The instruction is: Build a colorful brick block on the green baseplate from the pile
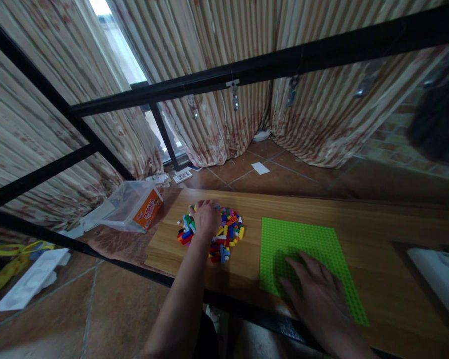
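My left hand [206, 219] reaches down onto a pile of small colourful building bricks [230, 230] at the left part of the wooden table. Its fingers bend into the bricks and look apart; the tips are partly hidden, and no brick can be seen held. A square green studded baseplate [299, 234] lies flat to the right of the pile. Over its near part is my right hand [316, 289], fingers spread and slightly bent, with nothing in it. Whether those fingertips touch the studs, I cannot tell.
A clear plastic box [125, 202] with an orange label stands beyond the table's left end. A black metal rail [224, 75] with hanging clips crosses above the far side. White plastic packaging [30, 279] lies at left on the floor, and a pale object [439, 279] sits at far right.
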{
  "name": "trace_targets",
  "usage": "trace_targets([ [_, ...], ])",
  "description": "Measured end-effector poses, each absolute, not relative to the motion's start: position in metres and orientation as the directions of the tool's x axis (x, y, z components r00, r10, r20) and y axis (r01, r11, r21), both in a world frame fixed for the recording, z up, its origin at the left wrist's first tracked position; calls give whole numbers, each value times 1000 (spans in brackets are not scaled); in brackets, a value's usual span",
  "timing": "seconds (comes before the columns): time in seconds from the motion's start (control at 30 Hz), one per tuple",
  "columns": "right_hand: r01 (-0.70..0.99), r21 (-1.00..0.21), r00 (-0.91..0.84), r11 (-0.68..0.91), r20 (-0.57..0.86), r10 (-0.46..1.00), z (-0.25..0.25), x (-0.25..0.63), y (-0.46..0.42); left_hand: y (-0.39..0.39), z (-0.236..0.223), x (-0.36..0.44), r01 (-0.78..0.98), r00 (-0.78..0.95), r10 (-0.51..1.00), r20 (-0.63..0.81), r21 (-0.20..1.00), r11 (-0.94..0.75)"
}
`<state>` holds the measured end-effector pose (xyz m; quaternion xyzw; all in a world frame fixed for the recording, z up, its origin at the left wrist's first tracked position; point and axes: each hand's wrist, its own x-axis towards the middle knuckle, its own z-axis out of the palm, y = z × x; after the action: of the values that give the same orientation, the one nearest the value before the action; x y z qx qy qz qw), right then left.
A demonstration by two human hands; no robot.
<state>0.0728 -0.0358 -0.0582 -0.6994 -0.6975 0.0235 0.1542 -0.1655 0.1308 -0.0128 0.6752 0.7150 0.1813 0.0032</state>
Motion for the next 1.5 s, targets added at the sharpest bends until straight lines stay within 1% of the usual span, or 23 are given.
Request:
trace_targets([
  [0.13,954,-297,14,47,201,979,-62,76,-35,135,-10,-172,955,-114,962,250,293,38],
  [0.17,944,-325,18,52,209,978,-61,77,-34,135,-7,-174,942,-120,959,257,334,29],
  [0.2,930,-363,28,57,222,975,-60,77,-34,134,-3,-176,915,-118,959,257,404,4],
  [0.23,908,-414,42,63,241,970,-58,77,-33,132,2,-175,863,-101,964,244,504,-37],
  [0.27,877,-475,63,73,265,962,-54,77,-32,129,6,-174,776,-67,973,220,624,-88],
  [0.33,782,-613,113,113,318,941,-43,77,-31,119,13,-164,488,65,985,158,856,-169],
  [0.37,720,-681,144,137,339,930,-36,76,-30,112,15,-156,326,140,982,128,930,-168],
  [0.4,651,-743,170,157,344,923,-29,75,-30,103,15,-145,181,213,972,102,973,-142],
  [0.47,477,-865,229,158,296,927,-16,71,-28,82,12,-122,-45,341,937,71,997,-59],
  [0.53,263,-958,306,115,196,931,-7,67,-25,62,6,-99,-161,443,896,15,985,63],
  [0.6,62,-995,345,81,97,933,-4,64,-20,46,-1,-80,-220,489,872,-19,965,144],
  [0.67,-60,-995,326,75,52,944,-5,61,-15,37,-7,-67,-259,477,879,-26,951,168],
  [0.7,-91,-993,320,81,48,946,-6,61,-13,35,-9,-63,-275,452,891,-25,947,166],
  [0.73,-103,-990,321,93,55,945,-7,60,-11,35,-11,-59,-287,420,907,-27,944,161],
  [0.8,-72,-990,346,119,87,934,-10,61,-10,34,-12,-54,-305,356,933,-50,938,167],
  [0.9,71,-989,381,133,150,912,-14,65,-10,33,-10,-51,-343,310,943,-124,910,232],
  [1.0,239,-961,384,141,227,895,-16,71,-12,32,-7,-49,-376,335,924,-186,872,312],
  [1.07,352,-924,364,149,282,888,-17,74,-13,32,-6,-48,-366,367,910,-195,869,334],
  [1.13,445,-882,333,152,321,887,-16,76,-13,33,-8,-47,-331,381,906,-185,888,320],
  [1.2,502,-851,300,153,337,893,-14,77,-14,34,-10,-47,-286,376,912,-165,916,283],
  [1.33,540,-825,247,166,345,906,-10,79,-15,36,-10,-48,-195,379,917,-127,957,213],
  [1.4,506,-844,243,177,337,909,-11,81,-15,37,-10,-49,-153,397,911,-110,971,184],
  [1.5,409,-895,283,176,308,908,-15,83,-14,38,-10,-49,-105,402,913,-73,986,125],
])
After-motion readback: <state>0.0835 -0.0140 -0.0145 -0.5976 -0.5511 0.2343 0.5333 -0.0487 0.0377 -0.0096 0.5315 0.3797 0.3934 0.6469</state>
